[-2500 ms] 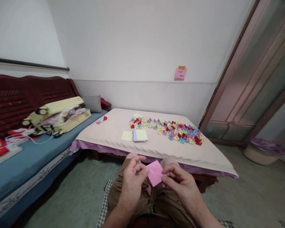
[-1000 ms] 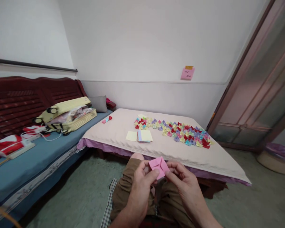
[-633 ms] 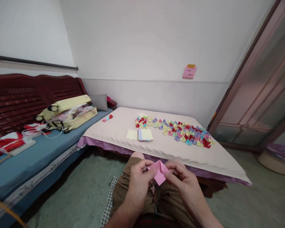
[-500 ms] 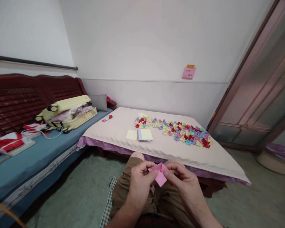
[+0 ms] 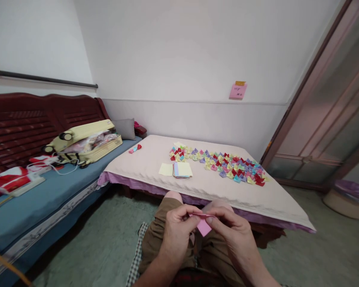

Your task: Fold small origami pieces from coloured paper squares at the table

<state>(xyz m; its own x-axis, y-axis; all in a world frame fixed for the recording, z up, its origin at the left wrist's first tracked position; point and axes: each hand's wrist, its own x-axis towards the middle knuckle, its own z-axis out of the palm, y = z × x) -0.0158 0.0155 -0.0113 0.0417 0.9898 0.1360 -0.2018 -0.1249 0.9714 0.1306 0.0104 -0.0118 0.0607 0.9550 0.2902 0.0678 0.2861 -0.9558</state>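
Observation:
A small folded pink paper (image 5: 204,227) is held above my lap, its lower corner pointing down and its top edge folded over. My left hand (image 5: 179,229) pinches its left side between thumb and fingers. On the opposite side, my right hand (image 5: 231,229) grips the paper the same way, thumb in front. Beyond my knees, a stack of square paper sheets (image 5: 183,170) lies on the cloth-covered table (image 5: 149,163), beside a single pale yellow sheet (image 5: 166,169). Many folded paper pieces (image 5: 224,163) in mixed colours spread across the table's right half.
A few more folded pieces (image 5: 135,148) lie at the table's left. Left of it, a wooden bench with a blue cushion (image 5: 86,175) carries a partly open yellow suitcase (image 5: 86,143) and a power strip (image 5: 28,186). A lined bin (image 5: 347,203) stands at right.
The pink paper's raised upper corner has folded down, leaving a flat top edge between my hands. Both hands stay in nearly the same place.

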